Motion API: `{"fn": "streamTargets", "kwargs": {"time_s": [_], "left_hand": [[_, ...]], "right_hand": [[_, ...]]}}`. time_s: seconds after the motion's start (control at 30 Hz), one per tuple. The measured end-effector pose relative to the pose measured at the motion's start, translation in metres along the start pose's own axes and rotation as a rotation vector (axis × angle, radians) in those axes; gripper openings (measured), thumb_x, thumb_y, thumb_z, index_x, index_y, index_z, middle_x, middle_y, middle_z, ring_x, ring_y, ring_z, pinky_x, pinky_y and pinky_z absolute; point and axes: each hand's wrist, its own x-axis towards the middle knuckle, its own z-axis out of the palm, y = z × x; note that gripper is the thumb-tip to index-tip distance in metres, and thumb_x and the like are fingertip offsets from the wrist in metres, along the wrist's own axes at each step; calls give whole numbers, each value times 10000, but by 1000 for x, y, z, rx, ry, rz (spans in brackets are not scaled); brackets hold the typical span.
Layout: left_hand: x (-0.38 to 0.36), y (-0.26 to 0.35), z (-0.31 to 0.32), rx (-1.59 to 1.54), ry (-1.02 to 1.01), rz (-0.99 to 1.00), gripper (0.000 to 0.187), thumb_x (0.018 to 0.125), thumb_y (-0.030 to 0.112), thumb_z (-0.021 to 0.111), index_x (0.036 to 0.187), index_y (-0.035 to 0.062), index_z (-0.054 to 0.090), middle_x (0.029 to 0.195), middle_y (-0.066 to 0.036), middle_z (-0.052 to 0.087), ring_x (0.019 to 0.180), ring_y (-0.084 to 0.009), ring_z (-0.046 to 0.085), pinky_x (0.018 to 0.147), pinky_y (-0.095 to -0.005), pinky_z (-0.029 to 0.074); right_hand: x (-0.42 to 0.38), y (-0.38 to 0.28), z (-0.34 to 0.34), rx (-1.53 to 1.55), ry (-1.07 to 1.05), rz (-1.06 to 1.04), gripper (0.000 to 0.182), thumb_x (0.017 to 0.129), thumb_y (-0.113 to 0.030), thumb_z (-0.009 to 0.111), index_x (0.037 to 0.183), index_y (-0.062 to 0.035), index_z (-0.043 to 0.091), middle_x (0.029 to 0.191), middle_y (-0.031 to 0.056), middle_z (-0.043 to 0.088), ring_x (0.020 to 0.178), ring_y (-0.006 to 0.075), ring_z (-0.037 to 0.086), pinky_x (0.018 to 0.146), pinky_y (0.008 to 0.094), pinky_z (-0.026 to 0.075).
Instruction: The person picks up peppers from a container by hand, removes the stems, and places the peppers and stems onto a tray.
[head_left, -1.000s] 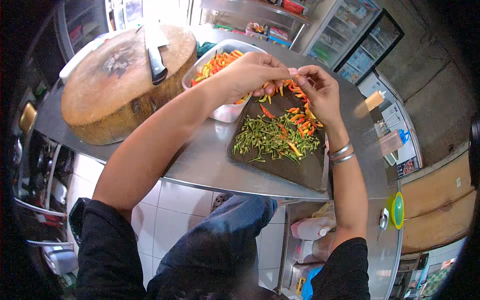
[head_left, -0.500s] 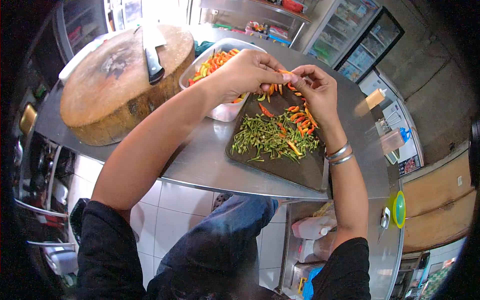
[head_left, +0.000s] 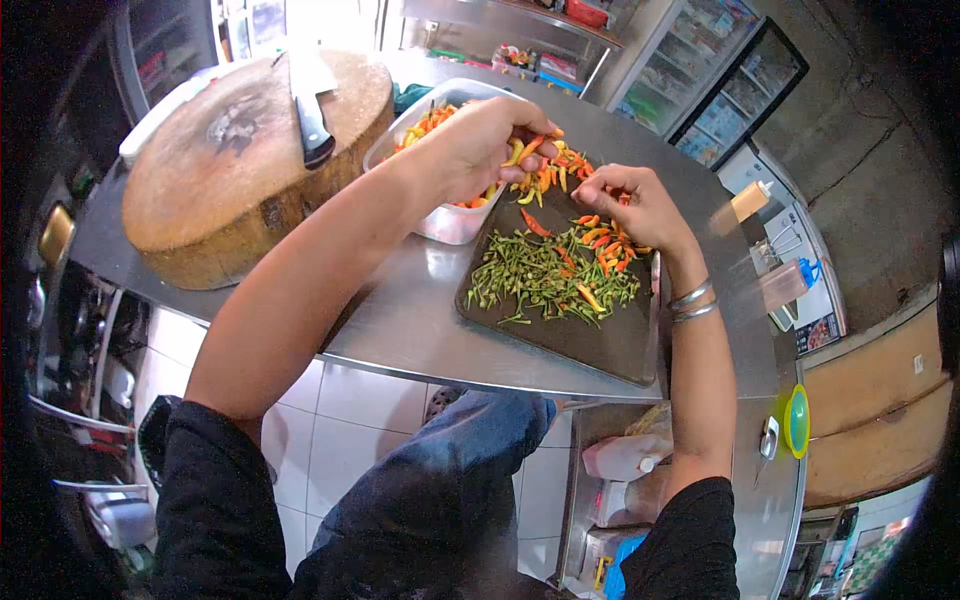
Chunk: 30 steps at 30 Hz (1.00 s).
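At the far end of the dark tray, the left hand pinches an orange chili pepper, long axis running toward 2 o'clock. The right hand, at its 4 o'clock, rests half-curled on loose chilies; what it holds cannot be told. Left is nearer.

Left arm reaches far across, forearm bare, dark sleeve at the upper arm. Left hand is curled, fingers pinched together, knuckles up. Right arm runs up the right side, two bangles on the wrist. Right hand is palm down, fingers bent and bunched.
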Motion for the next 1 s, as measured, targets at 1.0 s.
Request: {"fn": "streamTargets", "kwargs": {"time_s": [1.0], "left_hand": [[-18, 3, 22, 527, -103, 25, 357, 878, 365, 734, 803, 23, 661, 641, 21, 525, 490, -30, 408, 425, -201, 265]], "right_hand": [[3, -32, 15, 425, 276, -132, 119, 866, -87, 730, 937, -7, 676, 960, 20, 667, 888, 90, 611, 802, 247, 504]]}}
